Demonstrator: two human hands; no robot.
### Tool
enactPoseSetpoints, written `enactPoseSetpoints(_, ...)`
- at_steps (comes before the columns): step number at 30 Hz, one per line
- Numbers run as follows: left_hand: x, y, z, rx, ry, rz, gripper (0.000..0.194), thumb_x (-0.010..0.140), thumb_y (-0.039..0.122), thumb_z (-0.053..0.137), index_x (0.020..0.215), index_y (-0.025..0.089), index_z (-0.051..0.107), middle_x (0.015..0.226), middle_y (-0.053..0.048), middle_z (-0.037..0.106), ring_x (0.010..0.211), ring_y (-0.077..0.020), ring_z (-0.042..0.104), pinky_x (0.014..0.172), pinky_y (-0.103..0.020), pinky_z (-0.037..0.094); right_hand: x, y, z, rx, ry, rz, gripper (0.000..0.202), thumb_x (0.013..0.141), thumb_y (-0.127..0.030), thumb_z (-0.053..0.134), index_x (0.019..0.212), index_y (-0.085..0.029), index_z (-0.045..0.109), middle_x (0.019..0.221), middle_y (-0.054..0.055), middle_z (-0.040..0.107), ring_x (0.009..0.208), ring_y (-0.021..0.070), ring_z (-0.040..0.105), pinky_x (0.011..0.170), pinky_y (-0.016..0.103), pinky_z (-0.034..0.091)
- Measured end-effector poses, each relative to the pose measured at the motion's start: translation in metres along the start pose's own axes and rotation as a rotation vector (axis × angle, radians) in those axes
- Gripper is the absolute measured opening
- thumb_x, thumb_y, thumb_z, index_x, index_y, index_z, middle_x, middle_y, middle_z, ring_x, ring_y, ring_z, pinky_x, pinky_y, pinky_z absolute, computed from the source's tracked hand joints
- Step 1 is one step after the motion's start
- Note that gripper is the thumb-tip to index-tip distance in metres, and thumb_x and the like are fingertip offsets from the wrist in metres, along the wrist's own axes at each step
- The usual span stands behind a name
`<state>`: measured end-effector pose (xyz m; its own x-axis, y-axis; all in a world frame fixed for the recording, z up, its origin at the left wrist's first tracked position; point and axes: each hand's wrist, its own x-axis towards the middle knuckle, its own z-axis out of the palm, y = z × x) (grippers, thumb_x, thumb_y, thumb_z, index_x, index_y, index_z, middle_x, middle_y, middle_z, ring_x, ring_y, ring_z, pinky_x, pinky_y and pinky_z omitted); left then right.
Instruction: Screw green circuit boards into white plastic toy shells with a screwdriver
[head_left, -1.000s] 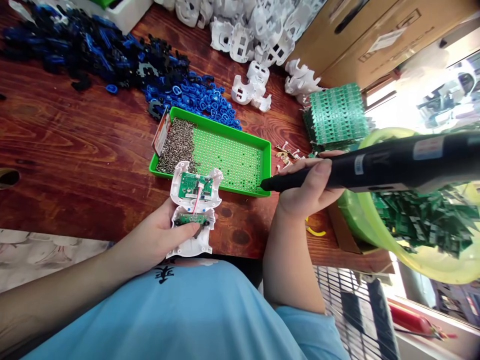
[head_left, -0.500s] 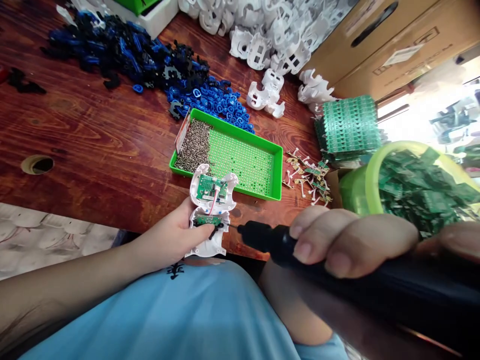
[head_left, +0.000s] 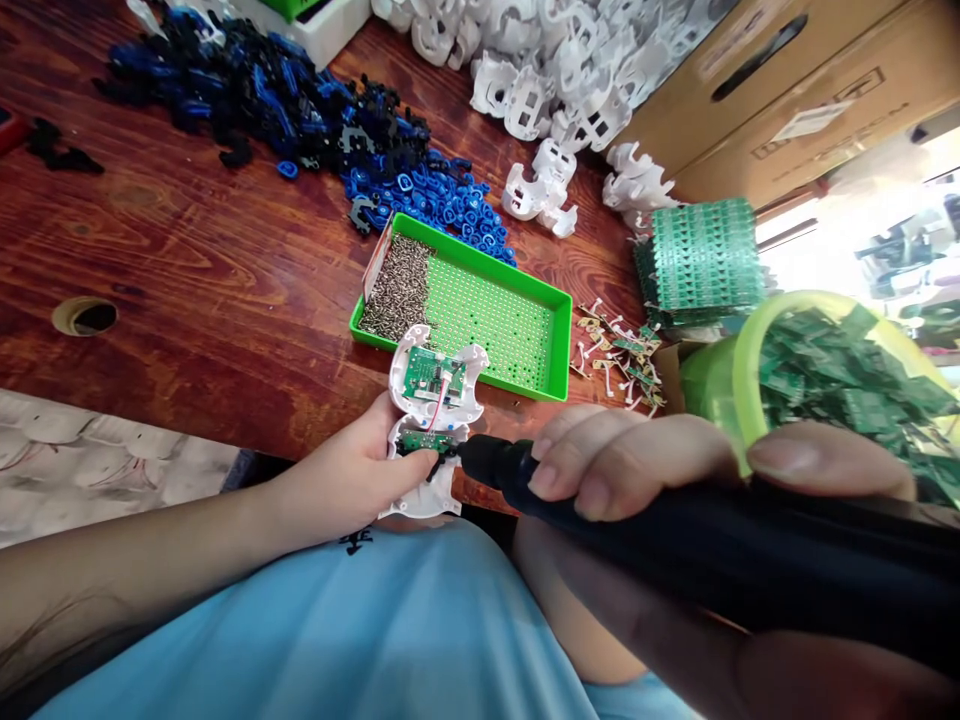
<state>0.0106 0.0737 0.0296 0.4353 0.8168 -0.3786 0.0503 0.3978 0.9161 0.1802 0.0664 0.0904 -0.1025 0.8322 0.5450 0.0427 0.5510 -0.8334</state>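
Note:
My left hand [head_left: 375, 458] grips a white plastic housing [head_left: 442, 495] at its left side, the thumb lying over the lower part. Two green circuit boards sit in the housing, the upper board [head_left: 424, 375] and the lower board [head_left: 421, 440], joined by thin red and white wires. Wrapped in the fingers of my right hand [head_left: 637, 465] is a black electric screwdriver [head_left: 720, 540]. Its nose is at the right edge of the lower board, and the bit tip is hidden there. Just behind the housing lies a green tray [head_left: 517, 384] with many small screws [head_left: 397, 290] at its left end.
Blue buttons [head_left: 450, 200] and black and blue parts [head_left: 247, 90] are heaped behind the tray. White shells [head_left: 555, 60] lie at the back, beside a cardboard box [head_left: 750, 100]. To the right are stacked green boards [head_left: 705, 255], small wired boards [head_left: 619, 350] and a yellow-green bucket [head_left: 709, 385].
The screwdriver in my right hand has moved left, up against the housing; its bit showed before and is now hidden. The whole view has shifted slightly. My left hand keeps its hold.

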Motion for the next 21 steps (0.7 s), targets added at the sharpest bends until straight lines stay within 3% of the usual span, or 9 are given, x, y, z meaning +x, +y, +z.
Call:
enactPoseSetpoints(6,-0.006,0.002,0.002,-0.038,0.024,0.005,0.047,0.084,0.029,0.056,0.128,0.023,0.041,0.128,0.000,0.060,0.118,-0.0220,0.055,0.100,-0.027,0.043,0.002,-0.004,0.024,-0.077,0.199,-0.129,0.029,0.072,-0.044,0.071,0.093,-0.035,0.053,0.059,-0.007,0.052,0.046,0.0148,0.054,0.047,0.031,0.049)
enactPoseSetpoints(9,-0.008,0.001,0.003,-0.075,0.024,-0.019,0.046,0.084,0.026,0.055,0.127,0.022,0.041,0.127,0.000,0.061,0.117,-0.0202,0.055,0.100,-0.025,0.042,0.001,-0.008,0.027,-0.035,0.178,-0.144,0.033,0.070,-0.044,0.072,0.095,-0.035,0.052,0.062,-0.005,0.056,0.048,0.0170,0.056,0.047,0.033,0.050)
enactPoseSetpoints(14,-0.009,-0.001,0.004,-0.058,0.050,0.007,0.046,0.083,0.024,0.056,0.126,0.020,0.042,0.129,0.000,0.059,0.119,-0.0200,0.052,0.103,-0.024,0.037,-0.004,-0.016,0.020,0.001,0.104,0.007,0.039,0.066,-0.047,0.075,0.096,-0.032,0.054,0.067,-0.002,0.063,0.058,0.0225,0.061,0.057,0.040,0.052)
enactPoseSetpoints(21,-0.004,0.004,0.004,-0.056,0.021,-0.031,0.047,0.081,0.019,0.057,0.125,0.022,0.045,0.122,0.002,0.064,0.110,-0.0168,0.059,0.092,-0.020,0.045,-0.002,-0.031,0.016,0.032,0.176,0.111,0.033,0.074,-0.050,0.068,0.096,-0.029,0.058,0.061,-0.002,0.058,0.055,0.0203,0.058,0.059,0.040,0.051)
